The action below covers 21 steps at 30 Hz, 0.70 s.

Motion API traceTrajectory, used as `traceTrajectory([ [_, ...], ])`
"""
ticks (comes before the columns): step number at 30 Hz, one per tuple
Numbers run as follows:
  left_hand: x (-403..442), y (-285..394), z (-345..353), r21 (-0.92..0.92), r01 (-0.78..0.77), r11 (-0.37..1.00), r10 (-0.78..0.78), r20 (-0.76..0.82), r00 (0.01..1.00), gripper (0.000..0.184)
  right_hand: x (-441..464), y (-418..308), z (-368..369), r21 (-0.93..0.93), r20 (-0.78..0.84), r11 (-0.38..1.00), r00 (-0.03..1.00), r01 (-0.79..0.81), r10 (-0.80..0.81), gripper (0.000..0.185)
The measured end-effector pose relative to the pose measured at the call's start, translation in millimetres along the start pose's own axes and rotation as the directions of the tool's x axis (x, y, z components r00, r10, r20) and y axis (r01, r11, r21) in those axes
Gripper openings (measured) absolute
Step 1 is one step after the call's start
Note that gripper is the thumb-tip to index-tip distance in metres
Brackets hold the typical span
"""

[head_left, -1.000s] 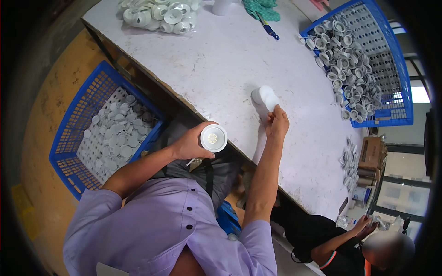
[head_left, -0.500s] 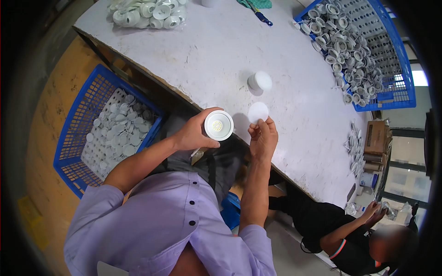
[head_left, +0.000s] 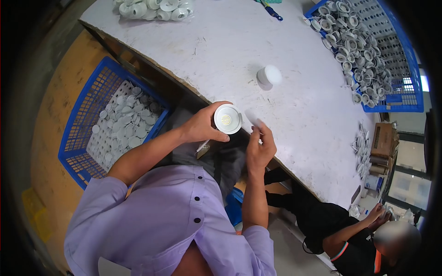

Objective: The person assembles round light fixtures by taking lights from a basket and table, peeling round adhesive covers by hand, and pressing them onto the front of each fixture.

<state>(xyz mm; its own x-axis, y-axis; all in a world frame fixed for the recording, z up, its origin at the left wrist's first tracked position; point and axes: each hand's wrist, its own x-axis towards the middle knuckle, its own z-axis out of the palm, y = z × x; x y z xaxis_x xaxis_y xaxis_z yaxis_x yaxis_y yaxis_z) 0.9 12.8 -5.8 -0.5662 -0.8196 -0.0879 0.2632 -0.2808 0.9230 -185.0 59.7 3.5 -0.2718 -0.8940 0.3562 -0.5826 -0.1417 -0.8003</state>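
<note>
My left hand [head_left: 202, 125] is wrapped around a round white LED downlight [head_left: 233, 115], its open face turned up to me and a yellowish LED board showing inside. A short pale wire hangs below it. Close by on the right, my right hand [head_left: 261, 148] pinches a thin white disc [head_left: 250, 118] between thumb and fingers. The disc is tilted nearly edge-on and blurred, near the downlight's rim; whether they touch I cannot tell. On the table beyond stands a short stack of white discs [head_left: 270, 75].
A blue basket [head_left: 405, 55] full of white ring-shaped parts stands at the far right of the table [head_left: 221, 55]. Another blue basket [head_left: 76, 115] with white discs is at left. A bag of white parts [head_left: 159, 8] lies at the back. A co-worker [head_left: 350, 230] sits at lower right.
The white disc in my right hand has turned from face-on to nearly edge-on and come closer to the downlight. The view has shifted a little.
</note>
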Motion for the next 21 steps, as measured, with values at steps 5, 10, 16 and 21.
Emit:
traceTrajectory([
  [5,2,-3,2,0.059,-0.062,0.996,0.062,0.008,0.998,0.072,-9,-7,5,-0.265,0.191,0.797,0.839,0.543,-0.509,0.048],
  [10,1,-1,5,0.03,-0.023,0.999,0.024,-0.027,0.999,0.058,-11,-8,8,-0.278,0.235,0.753,0.802,0.597,-0.549,0.048],
  [16,1,-8,3,0.115,-0.081,0.99,0.084,-0.021,0.996,0.051,-14,-8,10,-0.274,0.255,0.765,0.811,0.582,-0.526,0.052],
  [21,1,-10,5,0.145,-0.08,0.986,0.088,-0.052,0.995,0.046,-16,-8,10,-0.282,0.252,0.758,0.808,0.588,-0.533,0.051],
])
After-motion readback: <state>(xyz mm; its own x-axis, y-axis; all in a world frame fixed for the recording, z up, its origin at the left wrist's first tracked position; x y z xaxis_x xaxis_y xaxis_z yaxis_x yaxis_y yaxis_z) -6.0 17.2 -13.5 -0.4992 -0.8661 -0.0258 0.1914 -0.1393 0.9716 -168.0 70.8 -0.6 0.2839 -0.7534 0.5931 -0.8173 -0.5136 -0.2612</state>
